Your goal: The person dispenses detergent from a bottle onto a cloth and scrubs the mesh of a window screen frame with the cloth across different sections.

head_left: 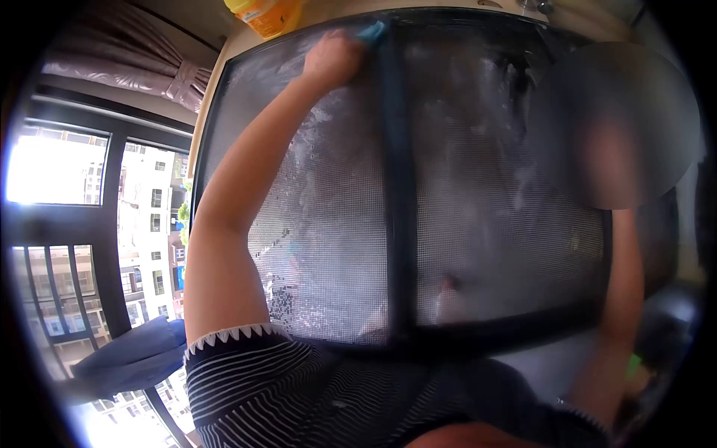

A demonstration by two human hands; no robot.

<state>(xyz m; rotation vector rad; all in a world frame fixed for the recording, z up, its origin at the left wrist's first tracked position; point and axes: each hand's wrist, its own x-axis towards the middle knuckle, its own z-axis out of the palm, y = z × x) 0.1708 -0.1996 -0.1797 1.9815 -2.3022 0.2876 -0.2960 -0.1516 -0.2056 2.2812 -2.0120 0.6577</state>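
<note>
A large mesh window screen (pixel 328 224) in a dark frame (pixel 399 187) spreads out in front of me. Whitish, foamy-looking streaks cover parts of the mesh. My left hand (pixel 334 58) is closed on a blue cloth (pixel 371 32) by the top of the frame, just left of the middle bar. On the far side, my right hand (pixel 611 160) is over the right part of the screen. A round blurred patch covers it, so its fingers and anything in them are hidden.
A yellow and orange container (pixel 263 16) stands beyond the top left edge of the frame. A tied curtain (pixel 175 78) and a window (pixel 112 172) are on the left. Bluish-grey fabric (pixel 133 357) lies near my left elbow. Something small and green (pixel 633 366) shows at lower right.
</note>
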